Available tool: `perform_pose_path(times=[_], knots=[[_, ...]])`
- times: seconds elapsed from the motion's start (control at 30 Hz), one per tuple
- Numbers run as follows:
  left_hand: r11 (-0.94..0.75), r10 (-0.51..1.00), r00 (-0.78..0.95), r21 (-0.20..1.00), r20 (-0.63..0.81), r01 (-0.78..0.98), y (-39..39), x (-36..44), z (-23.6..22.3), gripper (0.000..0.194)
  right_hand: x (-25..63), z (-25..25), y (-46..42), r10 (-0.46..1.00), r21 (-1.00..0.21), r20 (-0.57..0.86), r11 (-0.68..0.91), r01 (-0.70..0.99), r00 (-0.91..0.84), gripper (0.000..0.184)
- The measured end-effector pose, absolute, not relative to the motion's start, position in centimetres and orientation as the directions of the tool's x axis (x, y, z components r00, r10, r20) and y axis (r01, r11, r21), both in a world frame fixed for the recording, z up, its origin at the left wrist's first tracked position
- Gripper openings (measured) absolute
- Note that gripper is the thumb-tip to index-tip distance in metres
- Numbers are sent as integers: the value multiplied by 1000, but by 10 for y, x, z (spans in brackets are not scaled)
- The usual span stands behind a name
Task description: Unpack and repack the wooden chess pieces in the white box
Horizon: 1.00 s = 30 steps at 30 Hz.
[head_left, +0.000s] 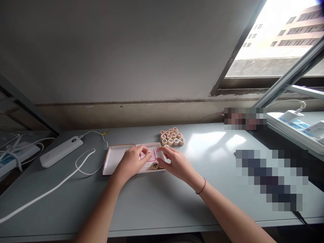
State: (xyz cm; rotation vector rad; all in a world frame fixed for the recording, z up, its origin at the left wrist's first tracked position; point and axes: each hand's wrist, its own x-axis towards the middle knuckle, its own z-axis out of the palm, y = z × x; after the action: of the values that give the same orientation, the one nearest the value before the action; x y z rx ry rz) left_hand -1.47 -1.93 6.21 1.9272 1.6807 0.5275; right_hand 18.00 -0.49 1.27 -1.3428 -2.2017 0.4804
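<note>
"Where's everything?"
"A cluster of game pieces [170, 135] stands at two o'clock from your open box [117, 157]; one black-marked piece [154, 165] lies inside, toward four o'clock."
"And the grip?"
"Your right hand [178, 163] has thumb and forefinger parted; your left hand [133, 160] curls inward, but whether it holds anything, I can't tell."
</note>
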Motion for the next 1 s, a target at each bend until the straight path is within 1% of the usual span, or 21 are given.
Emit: perform_pose_path(times=[0.03, 0.1, 0.17, 0.33, 0.43, 0.53, 0.63, 0.73, 0.8, 0.87, 0.9, 0.93, 1.0], knots=[[-77, 990, 134, 672, -34, 737, -19, -12, 61, 29, 180, 12, -6, 879, -540, 274, 476, 694, -390, 25], [-51, 990, 134, 776, -43, 629, -19, -8, 57, 33, 179, 12, -8, 863, -534, 316, 505, 678, -394, 20], [-38, 986, 157, 845, -54, 534, -19, -4, 53, 34, 178, 12, -9, 857, -515, 338, 514, 686, -389, 16], [-8, 982, 179, 929, -63, 370, -17, 3, 42, 32, 179, 17, -10, 841, -441, 377, 531, 724, -387, 15], [2, 990, 132, 943, -49, 333, -15, 5, 38, 32, 188, 24, -6, 846, -416, 380, 517, 748, -374, 16], [-19, 1000, 22, 920, 11, 392, -13, 5, 36, 28, 207, 30, 4, 912, -398, 294, 389, 831, -286, 19], [-93, 994, -17, 905, 110, 414, -12, 3, 34, 23, 223, 29, 15, 968, -326, 127, 246, 913, -216, 22], [-169, 981, -15, 897, 191, 409, -10, 2, 31, 19, 229, 22, 23, 975, -272, -8, 214, 938, -224, 23], [-196, 977, 5, 886, 213, 420, -10, 2, 28, 19, 228, 20, 24, 974, -265, -36, 207, 942, -225, 22], [-230, 971, 41, 870, 236, 437, -10, 4, 26, 20, 225, 20, 22, 976, -290, -28, 197, 937, -214, 23], [-260, 964, 65, 852, 259, 455, -11, 5, 25, 20, 222, 22, 20, 977, -332, -14, 197, 923, -214, 24], [-302, 951, 93, 823, 295, 481, -12, 7, 24, 19, 218, 24, 17, 973, -406, 5, 212, 889, -230, 26], [-397, 915, 160, 746, 371, 535, -15, 11, 22, 18, 208, 29, 9, 946, -622, 47, 279, 732, -320, 29]])
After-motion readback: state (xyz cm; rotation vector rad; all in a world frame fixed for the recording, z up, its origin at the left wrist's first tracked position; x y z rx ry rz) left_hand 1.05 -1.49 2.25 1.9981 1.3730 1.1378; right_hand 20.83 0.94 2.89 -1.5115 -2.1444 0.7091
